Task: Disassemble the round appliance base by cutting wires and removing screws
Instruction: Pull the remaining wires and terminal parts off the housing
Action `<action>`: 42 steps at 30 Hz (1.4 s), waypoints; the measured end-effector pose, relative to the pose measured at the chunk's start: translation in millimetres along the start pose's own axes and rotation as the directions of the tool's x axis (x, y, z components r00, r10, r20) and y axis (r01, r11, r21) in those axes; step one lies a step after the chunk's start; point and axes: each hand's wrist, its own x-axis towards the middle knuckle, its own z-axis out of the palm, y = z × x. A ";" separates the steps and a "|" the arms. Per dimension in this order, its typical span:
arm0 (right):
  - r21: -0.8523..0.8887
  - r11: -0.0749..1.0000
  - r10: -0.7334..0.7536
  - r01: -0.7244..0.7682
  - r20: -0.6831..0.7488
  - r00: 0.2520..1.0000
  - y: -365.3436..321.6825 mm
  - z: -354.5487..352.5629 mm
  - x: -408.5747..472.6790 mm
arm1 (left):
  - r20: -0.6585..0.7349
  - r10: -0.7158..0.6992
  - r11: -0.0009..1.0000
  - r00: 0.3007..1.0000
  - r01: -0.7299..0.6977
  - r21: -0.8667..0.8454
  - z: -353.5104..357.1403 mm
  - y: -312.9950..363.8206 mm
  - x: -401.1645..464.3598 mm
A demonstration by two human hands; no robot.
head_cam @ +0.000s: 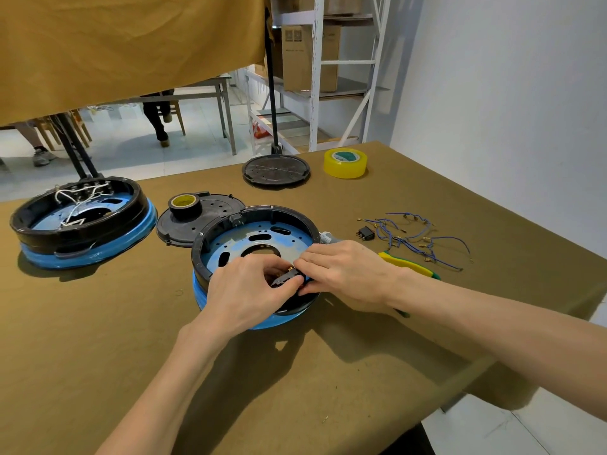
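round appliance base (259, 239) sits mid-worktop (295, 372), stiff plastic shell, probably light; steady it by the rim. left hand (249, 293) and right hand (341, 274), fingers curled, both pinch a small black part (286, 276) at the near rim.

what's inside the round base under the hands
Inside the round base: a blue plate with slots, and a small black part gripped by left hand and right hand. Its near side is covered.
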 end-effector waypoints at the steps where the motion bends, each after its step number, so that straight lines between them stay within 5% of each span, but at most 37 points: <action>1: 0.007 1.000 0.012 -0.012 -0.003 1.000 -0.7 0.6 -1.0 | 0.000 0.010 1.000 1.000 -0.010 0.014 -0.3 0.4 -0.2; 12: 0.069 0.997 0.051 -0.040 -0.168 0.985 -6.7 6.6 -8.7 | 0.055 -0.008 0.992 0.998 0.015 -0.128 -4.3 -2.1 3.3; 18: 0.005 1.000 -0.018 0.018 -0.090 0.996 -1.9 6.3 -4.4 | 0.064 0.002 0.997 0.998 0.003 -0.080 -1.8 -4.2 4.8; 24: -0.053 0.999 -0.017 0.007 -0.201 0.979 -5.1 13.0 -6.9 | -0.062 0.013 0.999 0.998 -0.016 -0.051 1.0 -0.2 -0.7; 32: 0.110 0.990 0.113 -0.090 -0.230 0.966 -2.4 13.4 -11.2 | 0.006 -0.009 0.996 1.000 0.009 -0.093 -2.5 -2.5 1.7; 42: -0.101 0.995 -0.047 0.017 -0.303 0.952 -0.9 20.0 -8.6 | -0.015 0.001 0.997 1.000 -0.002 -0.074 -1.1 -1.2 0.5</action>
